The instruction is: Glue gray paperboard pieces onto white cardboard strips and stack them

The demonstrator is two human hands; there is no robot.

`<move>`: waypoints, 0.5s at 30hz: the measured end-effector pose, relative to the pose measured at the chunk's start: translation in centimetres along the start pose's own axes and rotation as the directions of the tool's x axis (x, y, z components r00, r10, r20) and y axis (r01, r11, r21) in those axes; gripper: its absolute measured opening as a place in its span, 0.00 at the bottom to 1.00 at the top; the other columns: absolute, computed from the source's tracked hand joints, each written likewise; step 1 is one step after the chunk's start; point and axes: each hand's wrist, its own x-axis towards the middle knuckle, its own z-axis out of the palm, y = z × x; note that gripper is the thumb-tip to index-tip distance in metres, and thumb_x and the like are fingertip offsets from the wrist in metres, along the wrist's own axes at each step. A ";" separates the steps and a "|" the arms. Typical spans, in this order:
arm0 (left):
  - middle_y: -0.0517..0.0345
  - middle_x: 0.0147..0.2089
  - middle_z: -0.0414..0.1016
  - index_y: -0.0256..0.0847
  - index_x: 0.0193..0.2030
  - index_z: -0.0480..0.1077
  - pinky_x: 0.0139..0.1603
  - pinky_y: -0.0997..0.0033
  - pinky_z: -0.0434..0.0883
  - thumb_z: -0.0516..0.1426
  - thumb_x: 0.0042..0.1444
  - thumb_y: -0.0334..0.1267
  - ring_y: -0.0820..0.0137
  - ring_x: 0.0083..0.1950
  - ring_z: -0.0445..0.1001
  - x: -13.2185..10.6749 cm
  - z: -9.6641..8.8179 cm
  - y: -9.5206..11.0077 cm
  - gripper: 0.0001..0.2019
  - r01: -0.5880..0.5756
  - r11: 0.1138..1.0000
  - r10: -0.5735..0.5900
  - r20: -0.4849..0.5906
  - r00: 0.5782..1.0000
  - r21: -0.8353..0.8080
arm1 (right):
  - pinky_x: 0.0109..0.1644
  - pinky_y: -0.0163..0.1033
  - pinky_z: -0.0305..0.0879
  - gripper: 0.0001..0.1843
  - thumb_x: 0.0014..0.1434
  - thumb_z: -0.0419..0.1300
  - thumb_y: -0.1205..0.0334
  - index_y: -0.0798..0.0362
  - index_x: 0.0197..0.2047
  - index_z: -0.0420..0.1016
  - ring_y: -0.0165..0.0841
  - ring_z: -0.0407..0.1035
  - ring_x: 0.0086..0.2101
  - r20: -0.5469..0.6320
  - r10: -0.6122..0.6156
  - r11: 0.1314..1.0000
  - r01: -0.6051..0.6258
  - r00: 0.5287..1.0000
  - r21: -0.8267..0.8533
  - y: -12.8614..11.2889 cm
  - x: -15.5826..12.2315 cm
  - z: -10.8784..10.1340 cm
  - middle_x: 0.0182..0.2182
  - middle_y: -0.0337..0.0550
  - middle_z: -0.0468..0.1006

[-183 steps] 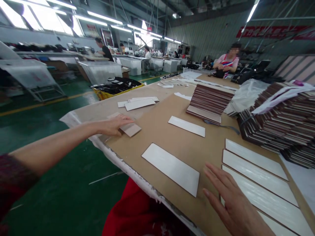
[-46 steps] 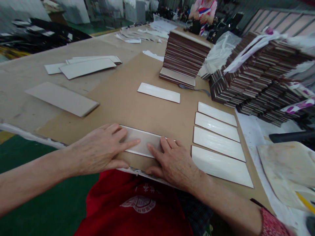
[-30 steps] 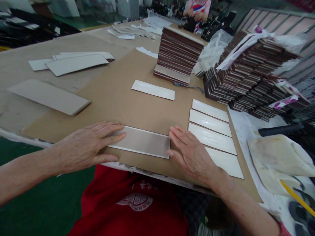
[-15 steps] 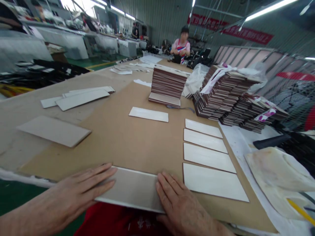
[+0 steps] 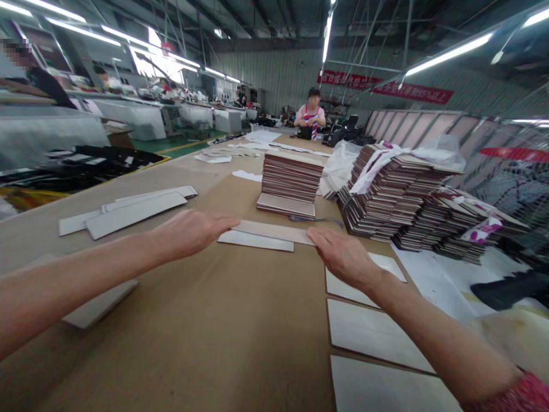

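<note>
Between my two outstretched hands is a flat rectangular board (image 5: 274, 231), pale grey-beige on its visible face. My left hand (image 5: 193, 230) is closed on its left end and my right hand (image 5: 341, 252) grips the right end. Just below it in view, a white panel (image 5: 257, 241) lies on the brown paper, partly covered by the held board. Behind the board stands a neat stack of similar boards (image 5: 291, 183). Under my right forearm, several white panels (image 5: 373, 332) lie in a column, partly hidden by the arm.
Loose white strips (image 5: 137, 213) lie on the left, and a grey board (image 5: 103, 303) sits below my left forearm. Tied bundles of boards (image 5: 386, 189) rise at the right beside clear plastic. A person (image 5: 311, 117) stands at the table's far end.
Both hands have moved from the near edge forward across the table, carrying the board up to the lone white panel. The hands went from lying flat on it to gripping its ends.
</note>
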 end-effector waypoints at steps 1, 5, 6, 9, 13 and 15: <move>0.54 0.65 0.74 0.49 0.66 0.68 0.58 0.60 0.75 0.48 0.66 0.28 0.60 0.59 0.77 3.2 0.6 -0.9 0.25 0.027 0.999 -0.027 -0.006 1.000 0.027 | 0.59 0.45 0.71 0.20 0.67 0.52 0.74 0.61 0.61 0.69 0.43 0.72 0.56 0.012 0.037 0.999 -0.037 0.999 -0.019 1.8 1.4 1.1 0.58 0.57 0.76; 0.56 0.67 0.72 0.49 0.67 0.68 0.63 0.64 0.71 0.45 0.65 0.25 0.63 0.64 0.74 12.8 4.1 -3.7 0.27 0.076 0.995 -0.074 -0.037 0.997 0.062 | 0.60 0.42 0.68 0.23 0.69 0.48 0.76 0.58 0.64 0.66 0.41 0.68 0.59 0.081 0.141 0.985 -0.132 0.987 -0.107 7.6 5.9 5.3 0.62 0.55 0.72; 0.55 0.66 0.72 0.49 0.67 0.68 0.62 0.63 0.71 0.45 0.65 0.25 0.63 0.63 0.74 14.3 4.9 -4.2 0.28 0.089 0.994 -0.086 -0.040 0.995 0.066 | 0.60 0.42 0.67 0.23 0.69 0.48 0.76 0.58 0.65 0.65 0.41 0.67 0.60 0.099 0.154 0.982 -0.141 0.983 -0.124 8.6 6.7 6.3 0.63 0.55 0.71; 0.53 0.65 0.73 0.47 0.66 0.68 0.60 0.62 0.72 0.46 0.63 0.25 0.60 0.61 0.76 17.3 7.2 -5.0 0.28 0.101 0.993 -0.099 -0.030 0.995 0.061 | 0.60 0.43 0.66 0.23 0.69 0.46 0.76 0.59 0.65 0.65 0.42 0.65 0.60 0.129 0.181 0.976 -0.163 0.975 -0.143 10.8 8.3 9.0 0.62 0.57 0.71; 0.52 0.67 0.71 0.45 0.66 0.67 0.62 0.63 0.70 0.49 0.59 0.26 0.60 0.64 0.74 18.7 9.5 -5.2 0.28 0.083 0.996 -0.082 -0.012 0.997 0.027 | 0.55 0.46 0.68 0.22 0.69 0.45 0.75 0.59 0.63 0.67 0.44 0.69 0.55 0.161 0.198 0.974 -0.176 0.967 -0.140 12.3 8.9 11.9 0.58 0.60 0.73; 0.53 0.69 0.69 0.45 0.66 0.67 0.65 0.65 0.68 0.50 0.57 0.25 0.61 0.66 0.71 19.0 10.3 -5.4 0.30 0.064 0.998 -0.064 0.000 0.998 0.001 | 0.55 0.46 0.68 0.22 0.69 0.45 0.75 0.60 0.63 0.67 0.45 0.69 0.55 0.180 0.190 0.977 -0.168 0.965 -0.128 12.6 8.8 12.8 0.58 0.60 0.74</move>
